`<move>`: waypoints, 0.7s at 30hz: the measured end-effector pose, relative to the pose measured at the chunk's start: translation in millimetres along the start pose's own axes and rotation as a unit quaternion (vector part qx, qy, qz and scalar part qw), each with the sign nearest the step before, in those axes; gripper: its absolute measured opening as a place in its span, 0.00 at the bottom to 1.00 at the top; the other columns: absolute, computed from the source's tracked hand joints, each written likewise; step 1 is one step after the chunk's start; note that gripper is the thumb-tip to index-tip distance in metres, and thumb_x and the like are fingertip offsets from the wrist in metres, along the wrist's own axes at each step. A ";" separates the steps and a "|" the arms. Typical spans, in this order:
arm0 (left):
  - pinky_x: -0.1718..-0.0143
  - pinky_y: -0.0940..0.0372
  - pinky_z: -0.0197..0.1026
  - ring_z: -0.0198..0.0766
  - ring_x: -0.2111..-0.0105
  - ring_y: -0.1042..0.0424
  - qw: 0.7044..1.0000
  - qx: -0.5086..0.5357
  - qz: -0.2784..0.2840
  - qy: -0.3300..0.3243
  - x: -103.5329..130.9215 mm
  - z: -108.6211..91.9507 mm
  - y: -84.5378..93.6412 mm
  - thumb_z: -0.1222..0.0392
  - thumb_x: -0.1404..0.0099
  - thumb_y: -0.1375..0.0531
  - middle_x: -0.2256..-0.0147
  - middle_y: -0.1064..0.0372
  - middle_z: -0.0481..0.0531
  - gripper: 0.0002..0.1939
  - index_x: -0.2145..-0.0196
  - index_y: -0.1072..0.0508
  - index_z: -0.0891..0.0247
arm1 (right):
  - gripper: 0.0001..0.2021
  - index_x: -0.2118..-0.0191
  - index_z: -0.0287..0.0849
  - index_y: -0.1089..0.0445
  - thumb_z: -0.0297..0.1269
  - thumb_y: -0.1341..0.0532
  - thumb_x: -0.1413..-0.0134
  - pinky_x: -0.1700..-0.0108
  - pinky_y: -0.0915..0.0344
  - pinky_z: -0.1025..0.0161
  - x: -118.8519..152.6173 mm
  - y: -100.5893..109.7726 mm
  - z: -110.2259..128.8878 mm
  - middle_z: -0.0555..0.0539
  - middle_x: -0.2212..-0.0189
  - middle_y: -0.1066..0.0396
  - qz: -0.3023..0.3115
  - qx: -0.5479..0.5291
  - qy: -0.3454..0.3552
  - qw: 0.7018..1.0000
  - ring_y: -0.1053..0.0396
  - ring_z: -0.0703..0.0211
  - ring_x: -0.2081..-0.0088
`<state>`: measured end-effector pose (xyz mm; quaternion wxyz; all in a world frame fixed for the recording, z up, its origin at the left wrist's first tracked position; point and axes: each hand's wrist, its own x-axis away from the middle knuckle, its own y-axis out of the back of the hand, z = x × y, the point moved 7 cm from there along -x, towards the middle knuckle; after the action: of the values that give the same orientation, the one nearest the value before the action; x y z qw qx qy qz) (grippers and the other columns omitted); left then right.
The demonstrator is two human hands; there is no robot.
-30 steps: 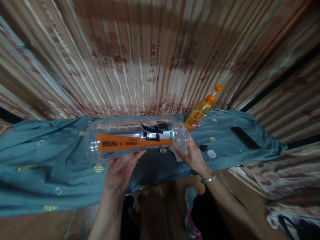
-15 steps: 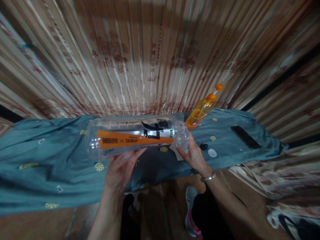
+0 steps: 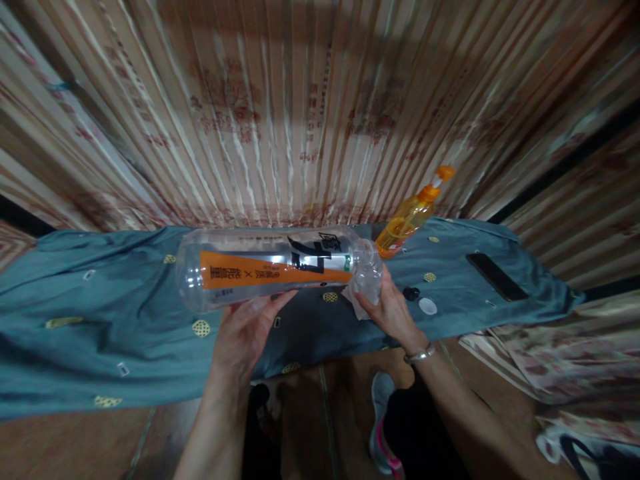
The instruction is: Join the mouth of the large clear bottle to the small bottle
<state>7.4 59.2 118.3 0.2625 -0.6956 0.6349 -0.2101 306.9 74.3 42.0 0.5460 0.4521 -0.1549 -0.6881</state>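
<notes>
The large clear plastic bottle with an orange, silver and black label [image 3: 273, 267] lies sideways above the teal patterned cloth [image 3: 165, 347], its neck end toward the right. The left hand [image 3: 245, 330] supports its underside near mid-length, fingers along the lower edge. The right hand [image 3: 390, 307] grasps a crumpled translucent sheet [image 3: 367, 283] at the neck end, beside the orange pump bottle [image 3: 407, 220].

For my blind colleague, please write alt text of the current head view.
Left hand supports a large clear bottle sideways above a teal cloth; right hand is at its neck. Orange pump bottle and black slab at right.
</notes>
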 end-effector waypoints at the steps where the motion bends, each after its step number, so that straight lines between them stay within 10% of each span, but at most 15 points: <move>1: 0.44 0.27 0.72 0.60 0.52 0.18 1.000 -0.001 0.004 0.000 0.0 -0.6 -1.5 0.52 0.55 0.19 0.59 0.16 0.51 0.22 0.61 0.16 0.50 | 0.45 0.24 0.38 0.54 0.51 0.36 0.37 0.33 0.29 0.39 0.0 0.0 0.2 0.30 0.31 0.33 0.000 0.002 0.000 1.000 0.30 0.37 0.32; 21: 0.45 0.26 0.71 0.57 0.55 0.17 1.000 0.005 0.001 0.001 -0.2 1.9 1.1 0.52 0.55 0.19 0.60 0.16 0.49 0.19 0.65 0.16 0.48 | 0.44 0.23 0.41 0.53 0.54 0.37 0.36 0.34 0.28 0.39 1.0 -0.1 1.5 0.32 0.32 0.32 -0.006 0.002 -0.009 1.000 0.30 0.38 0.32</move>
<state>7.7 59.5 116.1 0.2656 -0.6935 0.6346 -0.2141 305.7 73.0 42.3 0.5397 0.4480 -0.1589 -0.6949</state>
